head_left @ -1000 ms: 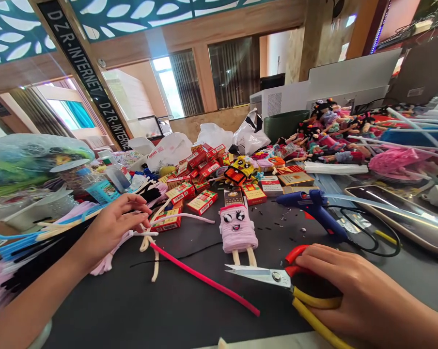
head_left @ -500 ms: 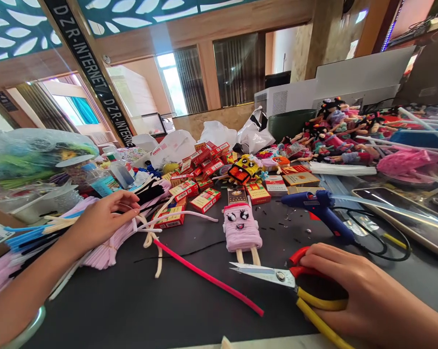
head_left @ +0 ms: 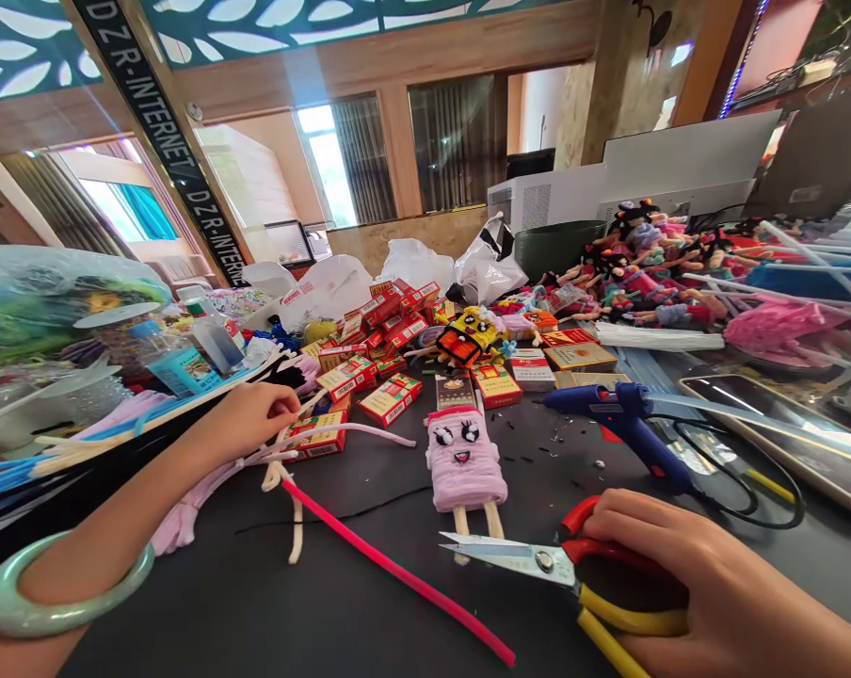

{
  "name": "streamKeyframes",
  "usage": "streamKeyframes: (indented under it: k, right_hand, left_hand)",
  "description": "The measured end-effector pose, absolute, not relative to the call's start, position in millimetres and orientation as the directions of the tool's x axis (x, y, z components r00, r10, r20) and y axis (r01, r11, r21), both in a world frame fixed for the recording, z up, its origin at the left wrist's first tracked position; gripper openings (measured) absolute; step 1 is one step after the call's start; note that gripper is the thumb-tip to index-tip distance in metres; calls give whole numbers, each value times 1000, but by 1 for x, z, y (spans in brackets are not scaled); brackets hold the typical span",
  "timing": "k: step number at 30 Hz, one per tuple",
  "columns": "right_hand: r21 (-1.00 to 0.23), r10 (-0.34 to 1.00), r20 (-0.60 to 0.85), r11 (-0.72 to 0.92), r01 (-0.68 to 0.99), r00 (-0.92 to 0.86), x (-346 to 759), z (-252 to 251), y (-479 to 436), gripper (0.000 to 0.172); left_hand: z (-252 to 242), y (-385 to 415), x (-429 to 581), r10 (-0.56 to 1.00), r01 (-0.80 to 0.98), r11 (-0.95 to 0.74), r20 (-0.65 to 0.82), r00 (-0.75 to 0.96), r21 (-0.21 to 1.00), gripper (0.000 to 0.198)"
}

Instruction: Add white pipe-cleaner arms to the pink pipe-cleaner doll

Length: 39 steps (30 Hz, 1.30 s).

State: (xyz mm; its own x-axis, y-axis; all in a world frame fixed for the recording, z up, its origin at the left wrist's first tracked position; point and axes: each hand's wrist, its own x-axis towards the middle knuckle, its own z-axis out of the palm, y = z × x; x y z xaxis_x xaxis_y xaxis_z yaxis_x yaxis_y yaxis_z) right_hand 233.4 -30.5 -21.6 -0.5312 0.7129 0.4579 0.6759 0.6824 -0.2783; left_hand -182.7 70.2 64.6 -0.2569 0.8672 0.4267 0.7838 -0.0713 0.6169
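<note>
So I'm standing by this dark desk point(head_left: 270, 621) and it's buried in craft stuff, red boxes point(head_left: 390, 400) heaped at the back. Left hand point(head_left: 238, 419) is over on the left among the loose stems, fingers curled and fingertips bunched together, but honestly I can't tell if they've actually pinched anything. Right hand point(head_left: 686, 556) has a proper grip on the scissors point(head_left: 549, 563), fingers through the handles, blades a little apart and aimed left. Lilac doll point(head_left: 468, 471) lies between the two hands, long way running away from the person, legs at the near end. The scissor tips cross in front of those legs; touching or not, no clue from here. Left fingers are off to its left and a bit further back, so the right hand's blades are way closer to it. Pink stem point(head_left: 397, 568) starts just below the left hand and slants down to the right, ending under the blades. Lilac stem point(head_left: 369, 429) pokes out rightward beside those left fingertips, pointing roughly at the doll.
</note>
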Motion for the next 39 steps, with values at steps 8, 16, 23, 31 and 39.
streamKeyframes:
  k: [8, 16, 23, 31, 39]
  right_hand:
    - [-268, 715, 441, 681, 681, -542, 234, -22, -29, 36]
    - [-295, 739, 409, 662, 690, -535, 232, -18, -33, 33]
    - [-265, 743, 342, 664, 699, -576, 233, -16, -29, 31]
    - [-305, 771, 322, 634, 710, -550, 232, -15, -33, 30]
    - [-388, 792, 331, 610, 691, -513, 232, -16, -34, 34]
  left_hand:
    - [89, 65, -188, 885, 881, 8, 407, -226, 472, 14]
    - [88, 62, -198, 942, 846, -7, 288, -174, 533, 44]
    - [95, 68, -216, 919, 929, 66, 341, -199, 365, 22]
    - [99, 91, -231, 934, 989, 98, 334, -129, 109, 26]
    - [88, 111, -257, 963, 987, 157, 220, -158, 21, 29]
